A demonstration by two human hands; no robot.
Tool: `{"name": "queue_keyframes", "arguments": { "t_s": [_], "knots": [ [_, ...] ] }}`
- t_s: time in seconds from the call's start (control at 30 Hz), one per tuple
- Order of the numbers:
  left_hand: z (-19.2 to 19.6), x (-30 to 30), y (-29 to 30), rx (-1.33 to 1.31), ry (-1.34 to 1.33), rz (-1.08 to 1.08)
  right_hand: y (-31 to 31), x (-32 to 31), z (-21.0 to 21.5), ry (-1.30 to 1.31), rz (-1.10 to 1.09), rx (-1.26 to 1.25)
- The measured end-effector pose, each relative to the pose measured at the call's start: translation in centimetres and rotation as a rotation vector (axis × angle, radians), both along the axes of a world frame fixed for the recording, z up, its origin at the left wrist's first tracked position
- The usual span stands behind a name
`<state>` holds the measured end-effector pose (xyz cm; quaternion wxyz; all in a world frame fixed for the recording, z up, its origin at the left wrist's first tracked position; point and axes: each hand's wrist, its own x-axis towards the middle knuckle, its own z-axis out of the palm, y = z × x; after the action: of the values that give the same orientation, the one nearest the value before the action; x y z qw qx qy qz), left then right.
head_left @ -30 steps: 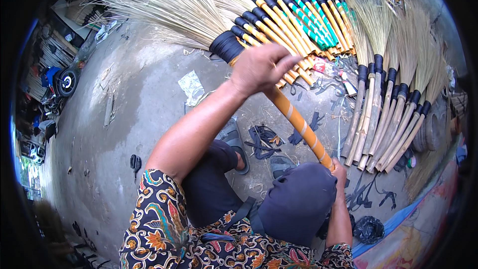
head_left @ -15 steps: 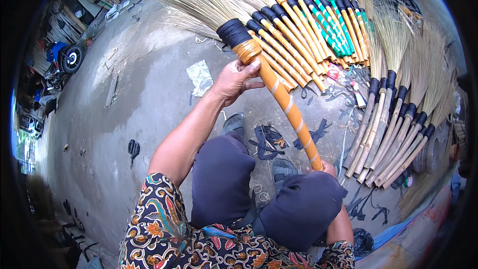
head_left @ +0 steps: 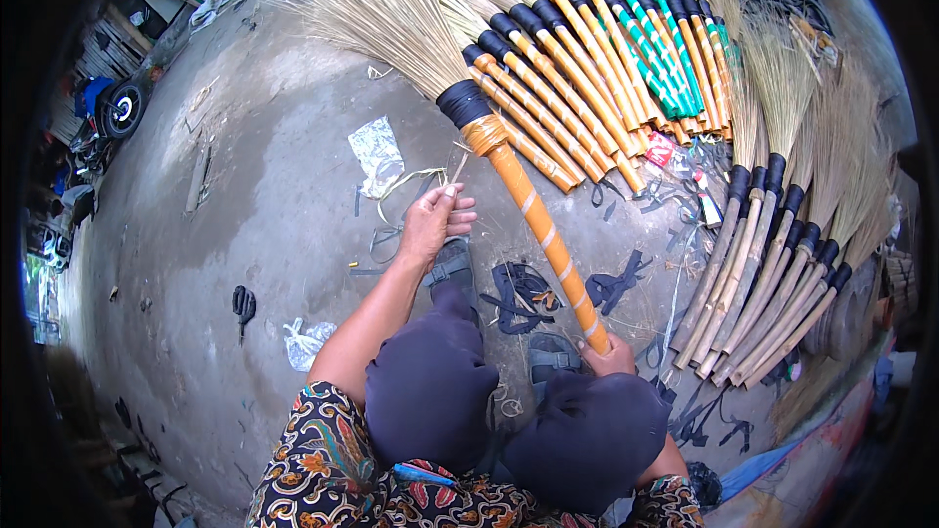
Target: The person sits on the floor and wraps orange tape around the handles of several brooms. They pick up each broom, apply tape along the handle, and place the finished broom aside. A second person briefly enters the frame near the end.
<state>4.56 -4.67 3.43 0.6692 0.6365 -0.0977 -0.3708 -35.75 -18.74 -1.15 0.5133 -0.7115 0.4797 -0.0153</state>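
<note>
Wrapping step, probably: my right hand [head_left: 612, 358] grips the broom [head_left: 540, 223] low, over the floor [head_left: 293, 205]; left hand [head_left: 428, 227], near its neck [head_left: 483, 135], pinches something thin [head_left: 460, 167] (strip? can't tell). Next calls for holding the handle steady.

From the left of two fisheye cameras worn on the head, the floor [head_left: 284, 205] is viewed steeply downward and forward. The knees [head_left: 430, 391] are taken in close at the lower edge, the left hand [head_left: 434, 219] and right hand [head_left: 613, 358] around the middle, the laid-out brooms [head_left: 570, 81] farther off at the top; all is ringed by black.
</note>
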Motion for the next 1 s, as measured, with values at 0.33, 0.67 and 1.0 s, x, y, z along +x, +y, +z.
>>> {"name": "queue_keyframes", "arguments": {
  "t_s": [0.33,0.67,1.0],
  "knots": [
    [-11.4,-5.8,8.0,0.394,0.197,-0.445,-16.9,20.6,2.3,-0.255,0.083,-0.506],
    [-15.0,-5.3,8.8,0.405,0.278,-0.387,-15.9,10.3,-1.7,-0.068,0.043,-0.662],
    [-15.3,-5.1,9.4,0.403,0.202,-0.301,-10.2,-20.3,-7.3,0.527,-0.717,-0.548]
  ]
}}
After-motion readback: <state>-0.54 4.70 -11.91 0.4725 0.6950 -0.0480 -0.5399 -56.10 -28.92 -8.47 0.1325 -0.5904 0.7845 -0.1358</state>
